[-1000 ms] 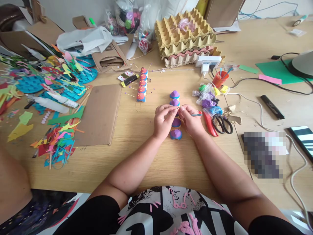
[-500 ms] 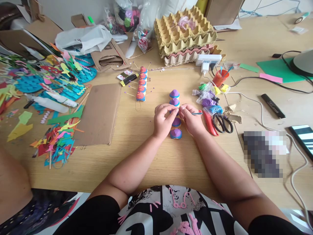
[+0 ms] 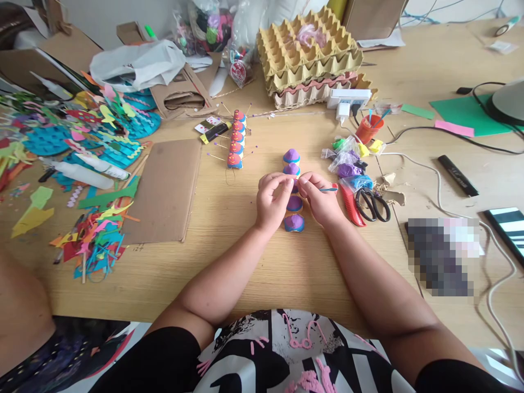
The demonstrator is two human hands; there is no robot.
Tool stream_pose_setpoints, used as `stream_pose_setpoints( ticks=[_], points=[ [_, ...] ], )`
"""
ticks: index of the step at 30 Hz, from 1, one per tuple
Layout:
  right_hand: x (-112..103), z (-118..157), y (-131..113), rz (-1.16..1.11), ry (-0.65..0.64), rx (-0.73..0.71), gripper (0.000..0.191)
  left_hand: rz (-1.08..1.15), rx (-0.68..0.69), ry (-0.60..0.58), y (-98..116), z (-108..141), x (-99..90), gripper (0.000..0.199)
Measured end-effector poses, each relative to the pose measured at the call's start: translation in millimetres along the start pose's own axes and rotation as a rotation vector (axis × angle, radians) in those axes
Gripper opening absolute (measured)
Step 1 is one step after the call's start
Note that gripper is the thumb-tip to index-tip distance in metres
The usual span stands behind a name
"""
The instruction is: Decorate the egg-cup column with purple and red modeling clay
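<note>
A row of purple-topped, blue-edged egg-carton cups (image 3: pixel 294 222) runs away from me on the wooden table. Over its middle, my left hand (image 3: pixel 273 201) is closed in a pinch, its fingertips near the other hand's. What it pinches is too small to make out. My right hand (image 3: pixel 321 199) is closed around a thin blue tool (image 3: pixel 328 190) that points out to the right. Both hands hide part of the row. To the left stands a finished-looking red and blue cup row (image 3: pixel 235 160) with faces and thin pins sticking out.
Cardboard (image 3: pixel 164 191) and piled paper scraps (image 3: pixel 100 240) lie left. Egg trays (image 3: pixel 307 49) are stacked at the back. On the right are bagged clay (image 3: pixel 350 170), an orange cup (image 3: pixel 369 130), black-handled scissors (image 3: pixel 373 206), a marker (image 3: pixel 457 175) and cables. Another person's arm shows at far left.
My left fingertips have shifted slightly and sit a little apart from the right ones. The right hand keeps the blue tool in nearly the same place.
</note>
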State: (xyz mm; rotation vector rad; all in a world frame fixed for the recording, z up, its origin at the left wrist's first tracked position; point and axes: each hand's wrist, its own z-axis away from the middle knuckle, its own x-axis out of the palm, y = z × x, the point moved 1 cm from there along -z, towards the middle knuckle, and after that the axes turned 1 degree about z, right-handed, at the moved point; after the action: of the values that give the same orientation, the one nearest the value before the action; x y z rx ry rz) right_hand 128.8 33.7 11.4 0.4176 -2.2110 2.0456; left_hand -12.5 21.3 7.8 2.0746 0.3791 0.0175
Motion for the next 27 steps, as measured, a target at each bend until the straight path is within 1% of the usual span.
stream_pose_setpoints(
  ticks=[4,10,18,23,27],
  points=[
    [-0.3,0.3,-0.1,-0.011,0.000,0.000,0.038,0.039,-0.030,-0.012,1.3,0.7,-0.8,0.037],
    [0.4,0.7,0.4,-0.005,0.004,0.009,0.040,0.017,0.006,-0.030,-1.1,0.9,1.4,0.033],
    [-0.3,-1.2,2.9,-0.018,-0.008,0.044,0.051,-0.020,0.007,-0.001,-3.7,0.1,1.3,0.035],
    [1.2,1.1,-0.2,-0.031,-0.065,0.033,0.043,-0.045,0.010,0.025,-3.8,-0.3,0.4,0.037],
    [-0.2,0.8,1.2,-0.006,-0.060,0.037,0.043,-0.064,0.022,0.025,-3.1,-0.7,-0.2,0.039]
  ],
)
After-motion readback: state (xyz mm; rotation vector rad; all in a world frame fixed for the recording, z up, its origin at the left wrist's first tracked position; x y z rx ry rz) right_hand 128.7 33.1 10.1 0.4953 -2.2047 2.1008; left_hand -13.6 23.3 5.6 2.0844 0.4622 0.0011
